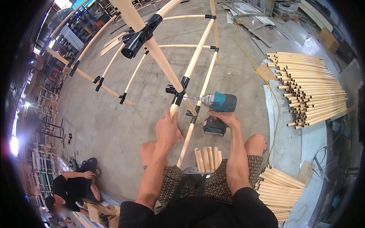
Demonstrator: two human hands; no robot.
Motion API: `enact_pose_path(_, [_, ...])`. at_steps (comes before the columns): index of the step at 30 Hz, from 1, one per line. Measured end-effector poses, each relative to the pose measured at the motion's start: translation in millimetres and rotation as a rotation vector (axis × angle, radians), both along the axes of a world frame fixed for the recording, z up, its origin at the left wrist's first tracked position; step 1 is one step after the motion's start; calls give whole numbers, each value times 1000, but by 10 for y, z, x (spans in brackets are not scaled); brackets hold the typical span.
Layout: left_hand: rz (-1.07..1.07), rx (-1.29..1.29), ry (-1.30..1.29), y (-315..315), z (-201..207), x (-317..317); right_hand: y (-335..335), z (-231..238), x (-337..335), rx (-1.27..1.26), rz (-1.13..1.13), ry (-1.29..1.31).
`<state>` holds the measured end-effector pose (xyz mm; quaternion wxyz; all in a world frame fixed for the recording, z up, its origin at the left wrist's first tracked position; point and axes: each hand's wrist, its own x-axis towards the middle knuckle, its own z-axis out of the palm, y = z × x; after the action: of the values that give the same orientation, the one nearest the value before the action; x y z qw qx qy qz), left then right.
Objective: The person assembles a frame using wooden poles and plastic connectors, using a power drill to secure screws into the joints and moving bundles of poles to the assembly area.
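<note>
My right hand [225, 117] is wrapped round the grip of a teal and black cordless drill [222, 102]. Its long bit points left, and the tip meets or comes very close to a black pipe joint [179, 97]; I cannot tell which. Just below that joint, my left hand [166, 128] is closed round a cream-coloured pipe [174, 110]. Several such pipes meet at the joint, with a thick upright pipe [163, 57] crossing in front. Higher on this upright is another black joint [142, 36]. Together they belong to a large pipe frame.
Stacked cream pipes [315, 87] lie at the right, more pipes [281, 190] at the lower right. Short pipes [207, 159] stand between my knees. A yellow cord [249, 53] runs across the floor. A co-worker [76, 186] sits low at the left beside an open cardboard box [100, 212].
</note>
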<state>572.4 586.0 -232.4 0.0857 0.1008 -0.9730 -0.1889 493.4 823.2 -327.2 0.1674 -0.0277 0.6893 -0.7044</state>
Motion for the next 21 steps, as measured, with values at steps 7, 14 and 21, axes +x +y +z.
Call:
enact_pose_path(7, [-16,48,14,-58,-29,-26,-20,142,-40,-72,12,-12])
enact_pose_path(14, [-35,5,40,-110,-95,-6,-70,80,-45,-160,0,38])
enact_pose_path(21, [-21,25,-34,23,52,30,-80,-158,-111,-124,0,57])
